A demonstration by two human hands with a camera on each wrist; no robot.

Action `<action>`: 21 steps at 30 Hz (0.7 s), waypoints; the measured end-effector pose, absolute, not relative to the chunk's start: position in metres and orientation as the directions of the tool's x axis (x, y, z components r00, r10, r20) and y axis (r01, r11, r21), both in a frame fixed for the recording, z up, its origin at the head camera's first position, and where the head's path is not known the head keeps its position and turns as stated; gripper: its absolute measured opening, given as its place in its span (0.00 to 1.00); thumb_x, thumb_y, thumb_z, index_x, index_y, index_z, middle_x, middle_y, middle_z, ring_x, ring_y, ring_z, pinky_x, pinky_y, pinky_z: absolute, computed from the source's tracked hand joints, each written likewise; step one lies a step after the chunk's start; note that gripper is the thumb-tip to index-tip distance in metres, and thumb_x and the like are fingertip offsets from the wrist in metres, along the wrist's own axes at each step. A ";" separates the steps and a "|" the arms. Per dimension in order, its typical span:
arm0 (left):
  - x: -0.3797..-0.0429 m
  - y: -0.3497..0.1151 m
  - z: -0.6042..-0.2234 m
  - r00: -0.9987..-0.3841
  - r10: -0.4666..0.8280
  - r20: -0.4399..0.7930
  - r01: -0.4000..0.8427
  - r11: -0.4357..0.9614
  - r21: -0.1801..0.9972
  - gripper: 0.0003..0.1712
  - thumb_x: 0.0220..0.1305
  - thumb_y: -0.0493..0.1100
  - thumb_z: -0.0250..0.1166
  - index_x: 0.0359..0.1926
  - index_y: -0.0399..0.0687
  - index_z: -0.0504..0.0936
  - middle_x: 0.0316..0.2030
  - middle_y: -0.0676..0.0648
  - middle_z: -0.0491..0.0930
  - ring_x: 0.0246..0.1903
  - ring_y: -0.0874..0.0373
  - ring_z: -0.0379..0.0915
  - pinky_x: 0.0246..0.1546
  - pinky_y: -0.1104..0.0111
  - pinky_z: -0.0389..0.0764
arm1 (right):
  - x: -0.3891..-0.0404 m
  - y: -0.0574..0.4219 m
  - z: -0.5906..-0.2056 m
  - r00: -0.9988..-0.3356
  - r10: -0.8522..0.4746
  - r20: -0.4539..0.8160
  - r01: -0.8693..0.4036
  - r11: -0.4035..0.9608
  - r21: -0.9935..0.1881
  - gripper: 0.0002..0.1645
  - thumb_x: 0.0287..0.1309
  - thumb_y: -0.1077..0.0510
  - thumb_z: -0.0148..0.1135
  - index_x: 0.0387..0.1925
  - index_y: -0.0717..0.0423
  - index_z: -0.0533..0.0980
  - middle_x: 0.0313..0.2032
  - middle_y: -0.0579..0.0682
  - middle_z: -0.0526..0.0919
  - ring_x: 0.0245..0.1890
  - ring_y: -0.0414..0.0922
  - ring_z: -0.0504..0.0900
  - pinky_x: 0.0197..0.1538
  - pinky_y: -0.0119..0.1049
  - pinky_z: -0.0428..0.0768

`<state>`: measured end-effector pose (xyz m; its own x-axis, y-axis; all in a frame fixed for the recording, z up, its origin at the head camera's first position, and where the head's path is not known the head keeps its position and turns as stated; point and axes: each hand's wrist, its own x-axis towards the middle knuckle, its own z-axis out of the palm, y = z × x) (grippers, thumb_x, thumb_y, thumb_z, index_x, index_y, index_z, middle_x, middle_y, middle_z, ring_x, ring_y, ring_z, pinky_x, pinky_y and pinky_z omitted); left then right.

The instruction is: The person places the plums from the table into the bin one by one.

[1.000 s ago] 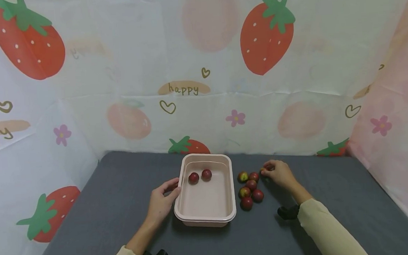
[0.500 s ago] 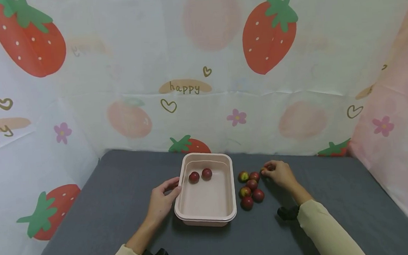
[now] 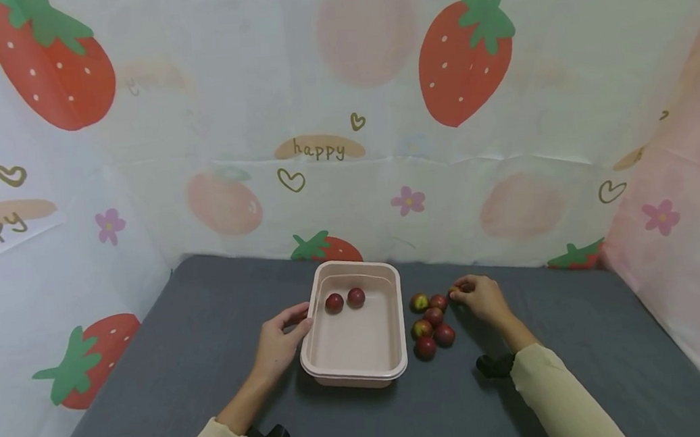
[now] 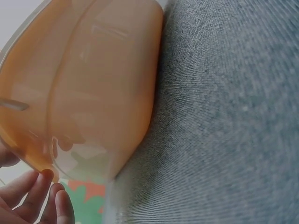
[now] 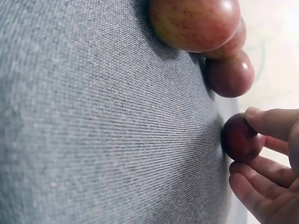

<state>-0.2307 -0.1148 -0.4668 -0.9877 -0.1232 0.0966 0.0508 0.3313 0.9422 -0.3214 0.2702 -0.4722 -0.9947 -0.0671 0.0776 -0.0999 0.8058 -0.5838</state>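
Note:
A pale pink rectangular plastic box point(image 3: 353, 347) stands on the table, tilted slightly in the head view, with two dark red plums point(image 3: 334, 303) at its far left. My left hand point(image 3: 280, 340) holds the box's left rim with thumb and fingers; the left wrist view shows the fingertips point(image 4: 46, 173) against its edge. My right hand point(image 3: 480, 299) pinches a dark plum point(image 5: 242, 139) between thumb and fingers, low by the cloth. In the head view those fingers mostly cover this plum. Several red and yellow-green plums point(image 3: 433, 317) lie between the box and my right hand.
Grey cloth point(image 3: 222, 302) covers the table. A white curtain point(image 3: 226, 105) printed with strawberries hangs along its back and left, and a pink one point(image 3: 689, 276) along the right. Dark wrist cameras point(image 3: 494, 367) sit under both wrists.
Both hands, the box and the plums keep their places. The head view has only shifted slightly.

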 end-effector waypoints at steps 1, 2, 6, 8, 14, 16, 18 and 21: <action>-0.231 -0.115 -0.467 -0.987 -0.124 0.098 0.052 0.330 0.943 0.20 0.65 0.41 0.63 0.57 0.41 0.80 0.49 0.40 0.83 0.54 0.48 0.75 0.55 0.54 0.76 | -0.322 0.271 -0.472 -0.995 -0.063 0.077 -0.097 0.806 -0.584 0.20 0.60 0.54 0.65 0.49 0.64 0.80 0.46 0.62 0.85 0.45 0.56 0.83 0.46 0.50 0.79; -0.231 -0.115 -0.467 -0.987 -0.125 0.099 0.052 0.332 0.942 0.20 0.65 0.41 0.63 0.57 0.41 0.80 0.49 0.40 0.83 0.54 0.48 0.75 0.55 0.53 0.75 | -0.322 0.271 -0.472 -0.995 -0.065 0.078 -0.098 0.807 -0.583 0.20 0.60 0.54 0.65 0.49 0.64 0.80 0.46 0.62 0.85 0.45 0.56 0.83 0.46 0.50 0.79; -0.231 -0.115 -0.467 -0.987 -0.122 0.100 0.054 0.337 0.940 0.20 0.65 0.41 0.63 0.57 0.41 0.80 0.49 0.40 0.83 0.53 0.49 0.75 0.55 0.54 0.75 | -0.322 0.271 -0.472 -0.995 -0.064 0.078 -0.097 0.807 -0.582 0.20 0.60 0.55 0.65 0.49 0.64 0.80 0.45 0.63 0.85 0.45 0.57 0.83 0.46 0.51 0.79; -0.231 -0.115 -0.467 -0.987 -0.117 0.106 0.060 0.340 0.938 0.20 0.65 0.40 0.63 0.57 0.41 0.80 0.49 0.40 0.83 0.53 0.49 0.75 0.55 0.55 0.75 | -0.321 0.271 -0.473 -0.994 -0.068 0.080 -0.102 0.805 -0.584 0.20 0.60 0.55 0.65 0.49 0.64 0.79 0.45 0.63 0.85 0.45 0.57 0.83 0.46 0.51 0.79; -0.228 -0.114 -0.466 -0.987 -0.107 0.123 0.080 0.342 0.936 0.20 0.65 0.40 0.63 0.57 0.40 0.80 0.49 0.39 0.83 0.53 0.48 0.75 0.54 0.57 0.74 | -0.320 0.271 -0.472 -0.995 -0.070 0.076 -0.101 0.803 -0.587 0.20 0.61 0.56 0.65 0.50 0.64 0.79 0.45 0.63 0.85 0.45 0.57 0.83 0.46 0.51 0.79; -0.228 -0.114 -0.466 -0.986 -0.108 0.125 0.081 0.340 0.937 0.20 0.65 0.40 0.63 0.57 0.40 0.80 0.49 0.39 0.83 0.53 0.48 0.75 0.54 0.57 0.74 | -0.319 0.271 -0.472 -0.995 -0.069 0.077 -0.101 0.803 -0.587 0.19 0.61 0.56 0.65 0.50 0.65 0.79 0.45 0.63 0.85 0.46 0.57 0.83 0.46 0.51 0.79; -0.229 -0.114 -0.466 -0.986 -0.110 0.127 0.082 0.340 0.937 0.20 0.66 0.40 0.63 0.57 0.40 0.80 0.49 0.39 0.83 0.53 0.48 0.75 0.55 0.56 0.74 | -0.319 0.271 -0.472 -0.994 -0.070 0.080 -0.104 0.802 -0.588 0.19 0.61 0.56 0.64 0.50 0.65 0.79 0.45 0.63 0.85 0.46 0.57 0.83 0.47 0.51 0.79; -0.230 -0.114 -0.467 -0.986 -0.114 0.122 0.077 0.341 0.937 0.20 0.65 0.40 0.63 0.57 0.40 0.80 0.49 0.40 0.83 0.53 0.49 0.75 0.55 0.55 0.75 | -0.318 0.271 -0.472 -0.994 -0.066 0.085 -0.103 0.800 -0.592 0.19 0.61 0.56 0.64 0.49 0.64 0.79 0.45 0.64 0.85 0.47 0.58 0.83 0.48 0.52 0.78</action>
<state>-0.2296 -0.1144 -0.4672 -0.9860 -0.1136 0.1222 0.0769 0.3406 0.9371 -0.3178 0.2708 -0.4719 -0.9942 -0.0660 0.0846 -0.1034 0.7996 -0.5916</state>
